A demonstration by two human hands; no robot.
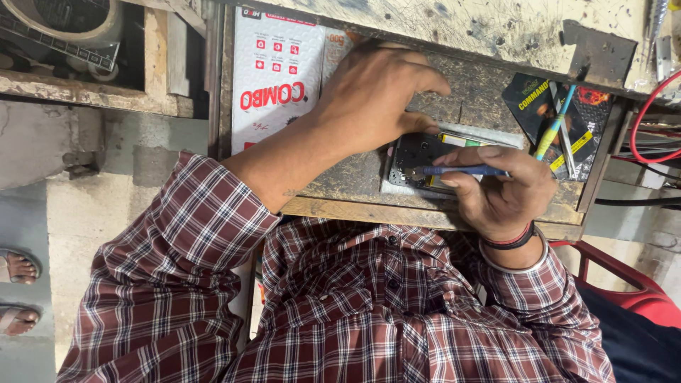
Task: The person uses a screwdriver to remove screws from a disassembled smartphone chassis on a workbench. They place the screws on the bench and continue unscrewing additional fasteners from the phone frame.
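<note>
Plaid sleeves (213, 234) over scarred wooden bench (440, 213), concrete floor (92, 206).

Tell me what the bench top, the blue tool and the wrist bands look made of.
Bench top: looks like bare wood, worn and stained dark, with a pale plank edge.
Blue tool in the right hand: probably plastic, smooth and even in colour; its tip is too small to tell.
Wrist bands: one dark, likely cord or rubber; one thin and shiny, possibly metal.
</note>
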